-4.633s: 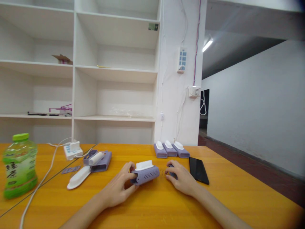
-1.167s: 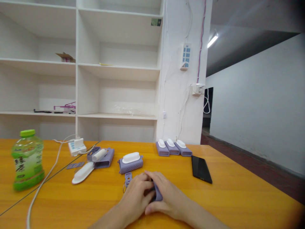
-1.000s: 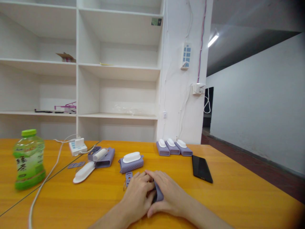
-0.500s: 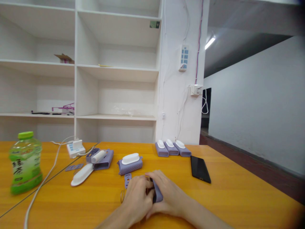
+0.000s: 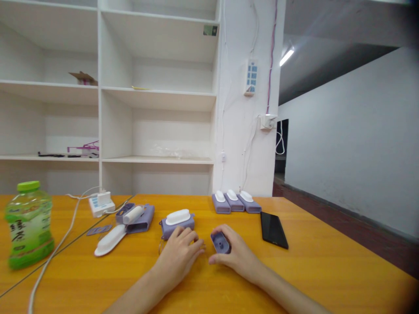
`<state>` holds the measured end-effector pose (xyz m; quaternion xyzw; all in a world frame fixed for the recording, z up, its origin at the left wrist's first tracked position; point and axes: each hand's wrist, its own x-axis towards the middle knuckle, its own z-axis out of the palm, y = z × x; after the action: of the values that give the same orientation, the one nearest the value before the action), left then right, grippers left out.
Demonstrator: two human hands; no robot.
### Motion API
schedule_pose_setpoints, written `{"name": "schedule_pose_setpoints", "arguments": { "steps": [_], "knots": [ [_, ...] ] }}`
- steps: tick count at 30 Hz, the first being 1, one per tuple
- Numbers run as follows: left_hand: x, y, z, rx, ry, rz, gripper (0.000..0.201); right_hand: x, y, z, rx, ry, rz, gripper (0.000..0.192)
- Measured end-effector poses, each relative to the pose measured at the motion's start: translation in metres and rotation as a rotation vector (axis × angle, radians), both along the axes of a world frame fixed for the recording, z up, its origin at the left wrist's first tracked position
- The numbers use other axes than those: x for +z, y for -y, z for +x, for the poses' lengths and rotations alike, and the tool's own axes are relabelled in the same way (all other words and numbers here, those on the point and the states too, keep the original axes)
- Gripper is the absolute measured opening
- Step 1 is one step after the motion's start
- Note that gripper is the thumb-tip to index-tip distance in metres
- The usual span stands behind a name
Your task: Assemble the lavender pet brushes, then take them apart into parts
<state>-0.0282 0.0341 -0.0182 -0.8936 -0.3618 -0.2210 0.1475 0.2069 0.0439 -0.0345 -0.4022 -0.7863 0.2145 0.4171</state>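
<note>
Got a purple cap point(image 5: 221, 244) held in the right hand point(image 5: 238, 254), long axis roughly 10-to-4, about 3 o'clock from the left hand point(image 5: 179, 254). Loosely curled there, can't tell if pinching anything. White-topped box point(image 5: 178, 219) just past it, at 12.

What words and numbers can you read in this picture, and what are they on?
None can be read for sure.
Green bottle: big dark writing on its label, too blurred to read.
Little green patch up high: any print is too small.
Black phone: any marking is too small.
Purple piece in the right hand: no writing shows.
</note>
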Motion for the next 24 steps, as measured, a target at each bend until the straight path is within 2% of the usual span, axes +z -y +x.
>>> {"name": "schedule_pose_setpoints", "arguments": {
  "steps": [3, 7, 10, 13, 15, 19, 24],
  "knots": [
    [-0.007, 0.000, 0.009, 0.036, 0.015, -0.049, 0.016, -0.004, 0.005, -0.008, 0.014, 0.049, -0.014, 0.059],
    [-0.006, 0.003, 0.005, 0.036, 0.116, -0.074, 0.036, -0.009, 0.003, 0.001, 0.000, 0.238, -0.071, 0.086],
    [-0.001, 0.011, 0.003, -0.083, 0.119, -0.112, 0.050, -0.010, 0.006, 0.003, 0.020, 0.255, -0.186, 0.095],
    [0.002, 0.018, 0.007, -0.246, 0.085, -0.211, 0.055, -0.007, 0.016, -0.005, 0.105, 0.161, -0.302, 0.086],
    [0.002, 0.017, 0.009, -0.288, 0.116, -0.277, 0.060, -0.006, 0.022, -0.012, 0.146, 0.070, -0.323, 0.081],
    [-0.004, 0.005, -0.002, -0.230, 0.234, -0.346, 0.051, -0.008, 0.024, -0.018, 0.070, 0.073, -0.198, 0.084],
    [-0.005, -0.015, -0.037, -0.197, 0.182, -0.319, 0.045, -0.008, 0.017, -0.013, 0.008, 0.228, 0.071, 0.075]
  ]
}}
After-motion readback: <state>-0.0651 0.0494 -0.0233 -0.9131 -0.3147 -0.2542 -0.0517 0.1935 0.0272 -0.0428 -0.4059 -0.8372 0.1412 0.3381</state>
